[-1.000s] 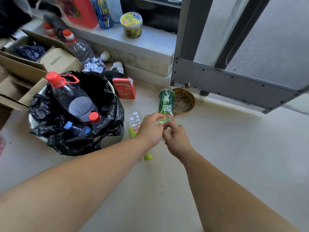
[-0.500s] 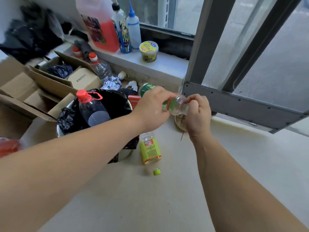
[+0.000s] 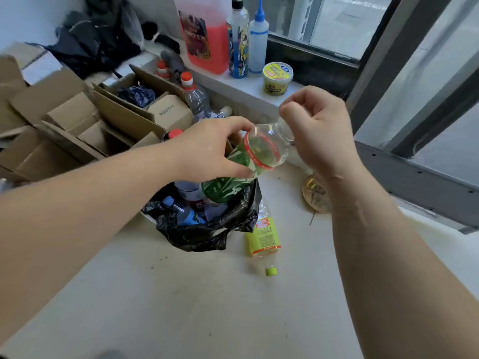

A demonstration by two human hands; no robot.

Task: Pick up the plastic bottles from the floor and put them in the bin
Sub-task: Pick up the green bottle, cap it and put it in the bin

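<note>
Green-labelled bottle (image 3: 239, 165) now above bin (image 3: 207, 229).

This looks like a storage corner or balcony of a home. Open cardboard boxes (image 3: 103, 120) stand on the pale floor (image 3: 207, 307), a window sill (image 3: 243, 89) carries a jug of red liquid (image 3: 204, 32) and a yellow tub (image 3: 277, 77), and a bin with a black bag (image 3: 207, 229) holds bottles.

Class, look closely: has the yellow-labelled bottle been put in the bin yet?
No, the yellow-labelled bottle lies on the floor beside the bin, outside its black bag.
</note>
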